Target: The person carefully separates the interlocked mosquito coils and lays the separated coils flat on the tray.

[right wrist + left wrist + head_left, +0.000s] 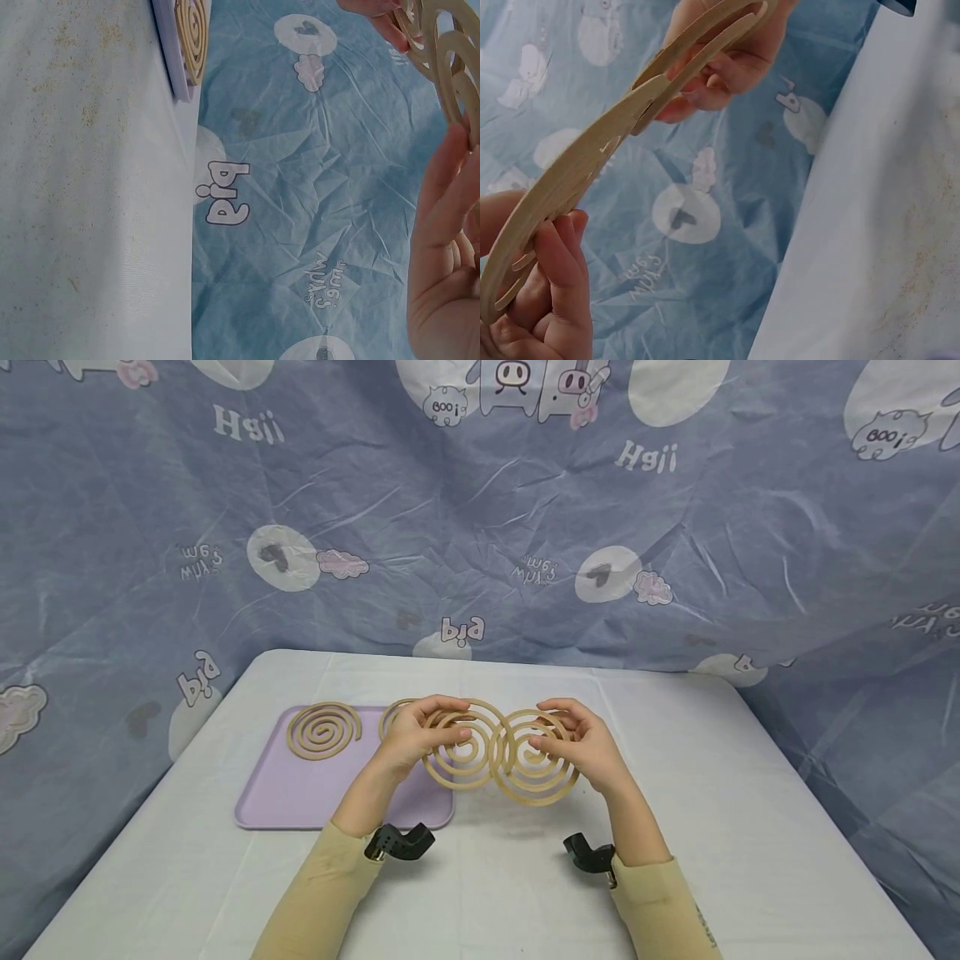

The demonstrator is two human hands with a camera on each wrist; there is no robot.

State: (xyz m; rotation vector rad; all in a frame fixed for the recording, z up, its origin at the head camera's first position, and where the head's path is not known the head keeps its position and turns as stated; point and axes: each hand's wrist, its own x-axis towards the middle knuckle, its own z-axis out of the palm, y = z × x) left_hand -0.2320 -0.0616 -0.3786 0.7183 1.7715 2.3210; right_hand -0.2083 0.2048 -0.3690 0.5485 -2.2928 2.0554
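Observation:
Two tan mosquito coils are held up in front of the chest, over the table at the tray's right edge. My left hand pinches the left mosquito coil between thumb and fingers. In my right hand the right mosquito coil is gripped the same way. Their inner rims overlap in the head view. Seen from the left wrist, the near coil stands almost edge-on and meets the other one by the right hand. The right wrist view shows the right hand's fingers at a coil's edge.
A purple tray lies on the left of the white-covered table. One mosquito coil rests on it; another coil is partly hidden behind the left hand. Tan crumbs dot the cloth. A patterned blue curtain hangs behind.

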